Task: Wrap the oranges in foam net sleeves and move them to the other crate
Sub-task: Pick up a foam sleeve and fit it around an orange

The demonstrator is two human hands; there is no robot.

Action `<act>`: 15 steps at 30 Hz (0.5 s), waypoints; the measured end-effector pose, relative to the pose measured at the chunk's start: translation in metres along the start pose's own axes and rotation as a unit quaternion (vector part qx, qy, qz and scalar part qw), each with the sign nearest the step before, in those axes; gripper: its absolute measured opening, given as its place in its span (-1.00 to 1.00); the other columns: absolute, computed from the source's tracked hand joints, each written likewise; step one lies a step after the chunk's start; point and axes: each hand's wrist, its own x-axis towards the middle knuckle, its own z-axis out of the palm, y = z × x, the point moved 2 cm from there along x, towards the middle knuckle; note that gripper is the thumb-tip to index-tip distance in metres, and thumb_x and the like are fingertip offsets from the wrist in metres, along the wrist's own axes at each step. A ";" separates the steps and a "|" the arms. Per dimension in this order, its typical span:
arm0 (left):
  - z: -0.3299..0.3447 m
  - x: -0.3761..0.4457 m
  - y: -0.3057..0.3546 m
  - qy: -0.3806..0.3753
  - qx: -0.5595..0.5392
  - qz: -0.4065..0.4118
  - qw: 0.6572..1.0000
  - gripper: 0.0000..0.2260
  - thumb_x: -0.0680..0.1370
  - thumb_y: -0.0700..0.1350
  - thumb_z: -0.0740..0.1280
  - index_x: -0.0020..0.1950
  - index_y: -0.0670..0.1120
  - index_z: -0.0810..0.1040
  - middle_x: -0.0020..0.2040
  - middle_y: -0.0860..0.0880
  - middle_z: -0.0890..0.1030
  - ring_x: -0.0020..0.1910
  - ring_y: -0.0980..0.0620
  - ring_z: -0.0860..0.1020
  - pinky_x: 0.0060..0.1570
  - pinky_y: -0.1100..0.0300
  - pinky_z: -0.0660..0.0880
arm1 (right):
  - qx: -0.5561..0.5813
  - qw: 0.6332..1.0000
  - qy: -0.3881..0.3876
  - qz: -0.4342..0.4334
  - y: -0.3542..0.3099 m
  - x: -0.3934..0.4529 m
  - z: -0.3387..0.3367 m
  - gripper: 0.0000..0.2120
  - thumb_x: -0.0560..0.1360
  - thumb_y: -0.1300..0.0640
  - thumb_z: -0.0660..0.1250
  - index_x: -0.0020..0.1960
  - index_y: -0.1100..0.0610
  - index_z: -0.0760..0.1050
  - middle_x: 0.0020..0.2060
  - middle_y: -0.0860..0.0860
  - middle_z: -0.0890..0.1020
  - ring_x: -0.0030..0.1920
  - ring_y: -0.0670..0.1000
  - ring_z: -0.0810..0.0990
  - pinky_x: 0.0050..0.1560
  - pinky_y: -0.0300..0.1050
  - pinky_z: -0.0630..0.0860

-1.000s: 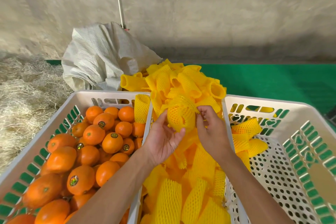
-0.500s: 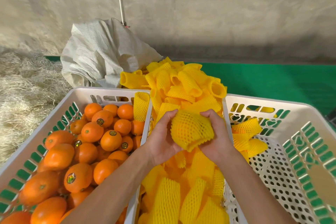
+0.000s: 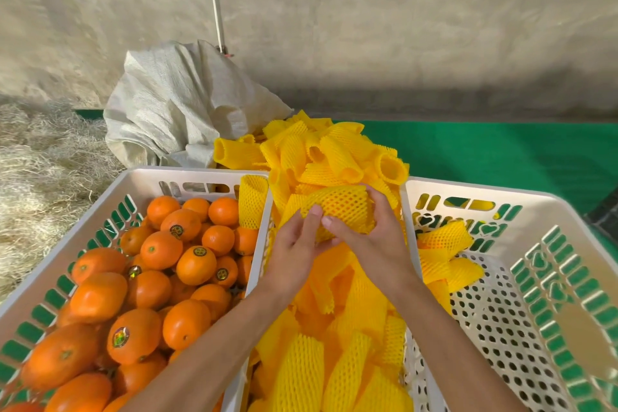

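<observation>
Both the left hand (image 3: 294,252) and right hand (image 3: 371,237) gripped one sleeved orange (image 3: 337,211) between them, loose foam net sleeves (image 3: 334,361) below.

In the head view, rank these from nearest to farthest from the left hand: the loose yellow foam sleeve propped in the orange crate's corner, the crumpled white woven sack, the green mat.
From the left hand:
1. Loose yellow foam net sleeve, propped in the left crate's far right corner.
2. Crumpled white woven sack, behind that crate.
3. Green mat, far right.
</observation>
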 end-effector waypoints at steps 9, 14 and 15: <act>-0.051 0.019 0.023 0.051 0.425 0.236 0.872 -0.74 0.70 0.03 0.26 0.37 0.04 0.52 0.29 0.14 0.56 0.24 0.29 0.49 0.02 0.32 0.52 | -0.336 0.891 0.276 -0.132 0.003 0.016 -0.068 -0.34 0.48 0.05 0.52 0.47 0.01 0.28 0.40 0.00 0.37 0.36 0.08 0.38 0.26 0.01 0.50; -0.102 0.035 0.018 0.130 0.463 0.087 0.872 -0.73 0.71 -0.17 0.24 0.40 -0.16 0.50 0.17 0.01 0.56 0.10 0.18 0.61 -0.21 0.54 0.45 | -0.409 0.877 0.237 -0.088 0.030 0.018 -0.081 -0.39 0.51 0.16 0.47 0.49 0.12 0.30 0.43 0.12 0.37 0.40 0.20 0.35 0.29 0.12 0.47; -0.111 0.035 0.016 0.129 0.493 0.040 0.859 -0.73 0.70 -0.19 0.26 0.39 -0.19 0.50 0.16 -0.03 0.59 0.15 -0.01 0.62 -0.16 0.46 0.49 | -0.410 0.878 0.233 -0.079 0.032 0.018 -0.082 -0.39 0.52 0.16 0.46 0.50 0.14 0.29 0.45 0.13 0.35 0.42 0.21 0.33 0.33 0.11 0.43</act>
